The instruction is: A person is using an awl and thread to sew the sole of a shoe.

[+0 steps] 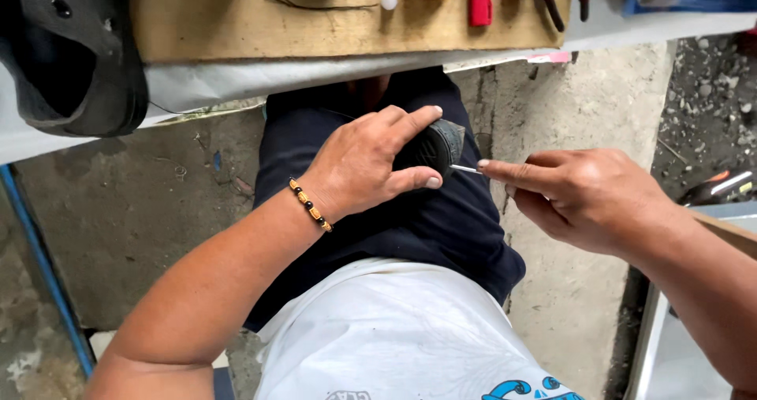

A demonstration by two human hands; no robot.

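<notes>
I judge the stitching under way, not finished: my left hand (363, 163) clamps the black shoe (434, 143) on my lap, right hand (583, 195) fingertips pinching the needle (464, 168) at its edge.

Left hand (367, 163) curls in a clamping grip on the lap; right hand (579, 195) pinches, fingertips together.

The shoe (432, 146) is black, the bracelet (310, 204) amber and black. The shorts (410, 226) are navy, the shirt (394, 329) white with blue print.
</notes>
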